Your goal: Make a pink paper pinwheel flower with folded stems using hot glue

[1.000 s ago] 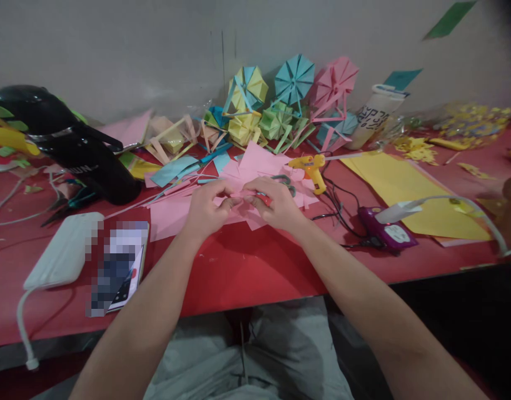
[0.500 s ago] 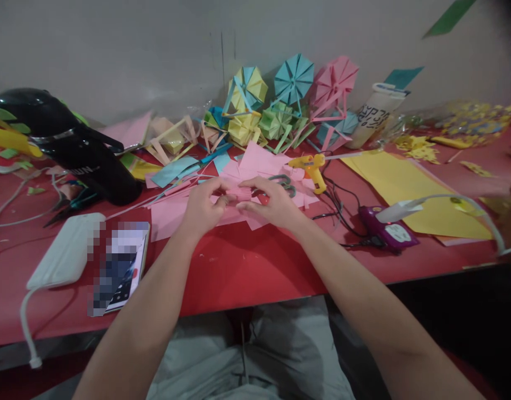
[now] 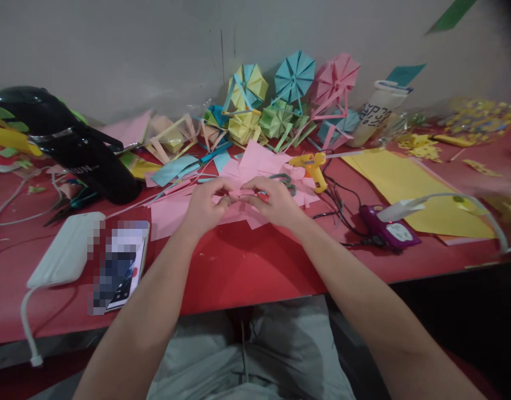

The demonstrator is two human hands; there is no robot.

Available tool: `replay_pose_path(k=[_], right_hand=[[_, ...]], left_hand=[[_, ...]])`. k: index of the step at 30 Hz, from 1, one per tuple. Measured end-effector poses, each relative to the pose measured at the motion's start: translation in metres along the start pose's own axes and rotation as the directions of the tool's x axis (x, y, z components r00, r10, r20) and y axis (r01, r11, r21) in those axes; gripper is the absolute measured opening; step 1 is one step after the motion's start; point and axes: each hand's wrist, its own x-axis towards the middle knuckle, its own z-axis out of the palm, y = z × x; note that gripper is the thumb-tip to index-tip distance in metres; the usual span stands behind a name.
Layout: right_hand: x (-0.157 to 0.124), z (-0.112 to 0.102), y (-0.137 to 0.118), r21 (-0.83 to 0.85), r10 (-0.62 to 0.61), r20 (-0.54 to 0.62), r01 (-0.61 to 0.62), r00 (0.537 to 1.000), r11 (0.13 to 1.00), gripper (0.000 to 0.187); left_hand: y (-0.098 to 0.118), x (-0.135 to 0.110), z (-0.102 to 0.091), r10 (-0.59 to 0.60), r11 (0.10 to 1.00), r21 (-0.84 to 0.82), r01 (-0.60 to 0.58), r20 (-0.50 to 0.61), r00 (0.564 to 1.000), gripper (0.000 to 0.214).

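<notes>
Between my hands is a small folded piece of pink paper [image 3: 241, 193], pinched from both sides. My left hand [image 3: 208, 205] grips its left end with thumb and fingers, and my right hand [image 3: 272, 201] grips the right end. The two thumbs nearly meet under it. Pink paper sheets [image 3: 255, 161] lie beneath and behind my hands. Scissors [image 3: 286, 180] with dark handles rest just past my right hand. A yellow glue gun [image 3: 311, 166] lies to the right of them.
Folded paper wheels [image 3: 295, 78] lean on the wall. A black bottle [image 3: 72, 150], a white power bank [image 3: 68, 250] and a phone [image 3: 126, 266] are at left. A purple power socket [image 3: 389, 228], cables, yellow sheets [image 3: 422, 194] and a cup [image 3: 378, 114] are at right.
The pink paper has tilted so that its edge faces me and less of its face shows. My thumbs have come closer together beneath it.
</notes>
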Motion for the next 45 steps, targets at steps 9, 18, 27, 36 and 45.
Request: replay_pose_path(k=[9, 18, 27, 36, 45], right_hand=[[-0.0015, 0.0006, -0.0008, -0.050, -0.043, -0.028, 0.042, 0.999, 0.998, 0.009], [-0.0018, 0.0018, 0.0000, -0.062, -0.077, -0.041, 0.075, 0.996, 0.995, 0.012], [-0.0017, 0.0009, -0.0012, -0.042, -0.062, -0.032, 0.060, 0.998, 0.997, 0.011], [-0.0007, -0.0004, -0.0012, -0.044, -0.048, -0.024, 0.047, 0.999, 0.998, 0.013], [0.0007, 0.0002, -0.0002, -0.002, 0.000, -0.010, 0.000, 1.000, 1.000, 0.016]], left_hand=[[0.0022, 0.0011, -0.0011, -0.023, 0.998, -0.051, 0.024, 0.022, 1.000, 0.005], [0.0045, 0.0005, -0.0007, -0.032, 0.998, -0.058, 0.033, 0.016, 0.999, 0.004], [0.0049, 0.0007, -0.0006, -0.034, 0.997, -0.064, 0.035, 0.020, 0.999, 0.006], [0.0047, -0.0002, 0.0000, -0.057, 0.996, -0.062, 0.058, 0.015, 0.998, 0.007], [0.0047, 0.0007, -0.0022, -0.048, 0.997, -0.065, 0.048, 0.005, 0.999, 0.004]])
